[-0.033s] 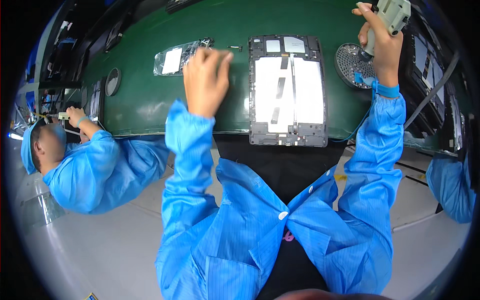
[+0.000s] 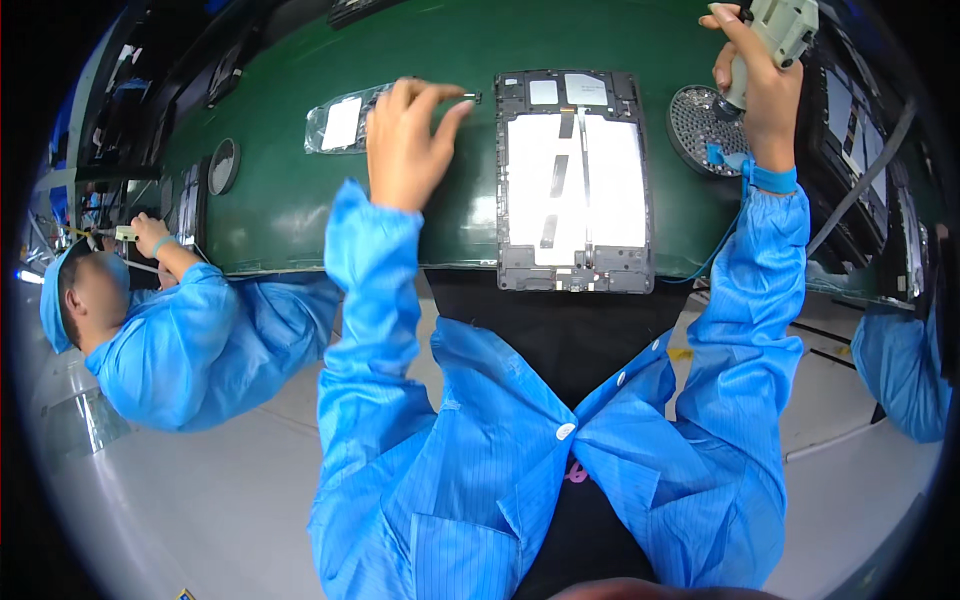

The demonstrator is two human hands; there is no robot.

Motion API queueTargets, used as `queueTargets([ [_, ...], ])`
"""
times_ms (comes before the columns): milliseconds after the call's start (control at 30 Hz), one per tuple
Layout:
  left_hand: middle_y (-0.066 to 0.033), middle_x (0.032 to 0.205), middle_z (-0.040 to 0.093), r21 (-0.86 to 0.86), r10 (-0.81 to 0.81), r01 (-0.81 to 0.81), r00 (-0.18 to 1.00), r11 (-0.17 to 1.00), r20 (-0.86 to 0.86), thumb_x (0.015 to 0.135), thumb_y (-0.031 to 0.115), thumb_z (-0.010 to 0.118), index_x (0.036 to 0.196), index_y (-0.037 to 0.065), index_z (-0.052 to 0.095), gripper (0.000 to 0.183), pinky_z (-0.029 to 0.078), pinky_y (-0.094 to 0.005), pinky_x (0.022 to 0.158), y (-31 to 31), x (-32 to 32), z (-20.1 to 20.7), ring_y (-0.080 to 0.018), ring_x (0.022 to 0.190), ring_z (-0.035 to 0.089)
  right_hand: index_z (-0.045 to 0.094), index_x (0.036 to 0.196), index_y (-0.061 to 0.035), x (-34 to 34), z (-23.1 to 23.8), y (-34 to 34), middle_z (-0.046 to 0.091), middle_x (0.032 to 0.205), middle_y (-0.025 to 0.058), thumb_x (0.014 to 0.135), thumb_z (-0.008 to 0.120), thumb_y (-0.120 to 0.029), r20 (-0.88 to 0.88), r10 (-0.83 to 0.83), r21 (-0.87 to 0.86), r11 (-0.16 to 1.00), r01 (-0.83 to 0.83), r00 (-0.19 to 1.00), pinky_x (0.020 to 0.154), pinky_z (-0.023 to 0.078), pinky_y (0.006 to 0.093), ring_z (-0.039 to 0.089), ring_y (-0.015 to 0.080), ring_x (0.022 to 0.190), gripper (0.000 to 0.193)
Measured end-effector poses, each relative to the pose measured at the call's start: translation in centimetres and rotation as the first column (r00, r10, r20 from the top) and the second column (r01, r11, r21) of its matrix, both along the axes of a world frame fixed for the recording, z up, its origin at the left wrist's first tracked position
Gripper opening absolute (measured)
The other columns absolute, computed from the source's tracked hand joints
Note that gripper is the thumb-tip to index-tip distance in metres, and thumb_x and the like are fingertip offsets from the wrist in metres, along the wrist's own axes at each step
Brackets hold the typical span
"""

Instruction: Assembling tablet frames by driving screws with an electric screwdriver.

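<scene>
Opened tablet-like device [image 2: 572, 185], grey-framed with white panels, lies flat before you on a green table [image 2: 290, 215], close to its front edge; pale floor [image 2: 240, 490] spreads below. At far left, a co-worker [image 2: 200, 340] in blue cap and gown holds a light-coloured tool. Next come a small round dish [image 2: 224, 166] and a clear bag [image 2: 342, 124] with a white label, its right end behind your left hand [image 2: 408, 145]. That thumb and forefinger stand apart beside a small dark part [image 2: 478, 97]; whether they touch it, I cannot tell. Right of the device, your right hand [image 2: 768, 100] wraps its fingers round a pale handheld tool [image 2: 783, 32], hiding some of a round tray [image 2: 672, 128]. Dark panels [image 2: 850, 130] and a grey cable [image 2: 905, 124] crowd the right.
</scene>
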State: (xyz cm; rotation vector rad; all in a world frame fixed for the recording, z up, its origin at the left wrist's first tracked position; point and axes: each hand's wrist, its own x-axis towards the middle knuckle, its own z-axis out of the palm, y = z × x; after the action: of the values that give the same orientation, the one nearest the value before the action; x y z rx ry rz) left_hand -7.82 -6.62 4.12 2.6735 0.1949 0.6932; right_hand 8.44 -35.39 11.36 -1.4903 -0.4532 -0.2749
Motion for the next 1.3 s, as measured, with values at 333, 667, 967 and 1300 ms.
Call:
queueTargets([
  [333,-0.0006,0.086,0.064,-0.284,-0.345,0.26,0.885,0.923,-0.313,0.082,0.016,0.08,0.091,0.003,0.065,0.022,0.047,-0.0274,0.079,5.0,7.3,0.1,-0.0114,0.086,0.061,0.068,0.09,0.0009,1.5,-0.4,-3.0,0.064,0.065,0.0049,0.088,0.07,-0.011,-0.033,0.108,0.004,0.994,-0.108,0.994,0.039,0.038,0.0244,0.051,0.0096,0.041,0.012],
  [667,-0.006,0.105,0.072,-0.443,-0.208,0.327,0.933,0.835,0.295,0.093,0.011,0.07,0.111,0.001,0.072,0.021,0.05,-0.0249,0.091,1.3,9.2,-2.1,-0.0116,0.099,0.065,0.066,0.088,0.0041,2.0,-1.6,-4.6,0.069,0.074,0.0112,0.086,0.06,-0.006,-0.073,0.203,0.015,0.979,-0.202,0.976,0.039,0.039,0.025,0.052,0.0118,0.042,0.012],
  [967,-0.0029,0.075,0.067,-0.639,0.128,0.102,0.944,0.762,0.303,0.093,0.02,0.073,0.109,0.001,0.074,0.025,0.035,-0.018,0.05,0.1,7.4,-2.0,-0.0027,0.057,0.049,0.065,0.093,0.0088,0.5,-3.2,-2.3,0.067,0.073,0.0117,0.088,0.058,-0.003,0.03,0.195,0.054,0.979,-0.197,0.98,0.041,0.043,0.025,0.052,0.0121,0.041,0.015],
  [1300,-0.0091,0.091,0.074,-0.651,0.107,0.117,0.95,0.75,0.293,0.095,0.022,0.07,0.112,0.001,0.072,0.027,0.039,-0.0187,0.051,-0.9,7.8,-1.8,-0.0043,0.055,0.051,0.061,0.103,0.0082,2.0,-1.8,-5.2,0.07,0.088,0.0183,0.092,0.052,-0.013,0.014,-0.064,0.384,0.922,0.054,0.998,0.037,0.041,0.0276,0.05,0.015,0.042,0.026],
])
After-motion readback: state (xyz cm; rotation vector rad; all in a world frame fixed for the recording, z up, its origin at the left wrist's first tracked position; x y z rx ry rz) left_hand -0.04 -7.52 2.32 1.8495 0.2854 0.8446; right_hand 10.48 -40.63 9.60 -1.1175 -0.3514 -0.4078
